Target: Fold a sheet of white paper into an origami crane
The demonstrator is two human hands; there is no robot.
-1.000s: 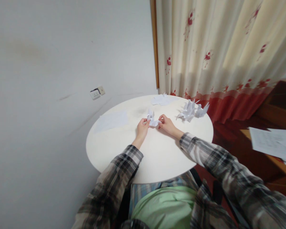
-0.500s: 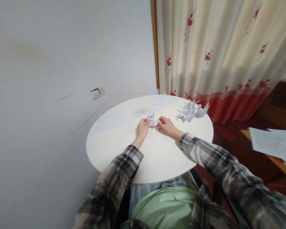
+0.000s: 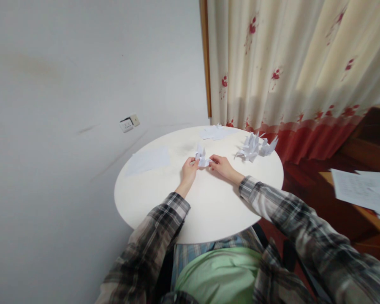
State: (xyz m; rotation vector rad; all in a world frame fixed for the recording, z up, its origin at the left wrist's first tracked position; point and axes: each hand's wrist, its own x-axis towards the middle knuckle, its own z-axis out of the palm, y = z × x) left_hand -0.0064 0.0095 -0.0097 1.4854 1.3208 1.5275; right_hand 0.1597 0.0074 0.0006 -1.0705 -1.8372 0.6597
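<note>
I'd worry that too hard a tug by the right grip [image 3: 221, 165] could tear the paper [image 3: 202, 157], since it pinches the right tip while the left grip [image 3: 190, 167] pinches the left side, the paper between them, nearer the bench's [image 3: 209, 211] far edge than its near one.

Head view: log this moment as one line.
left hand: holding folded paper | right hand: pinching its right end | folded-paper cluster: on table, right | flat paper: on table, left
</note>
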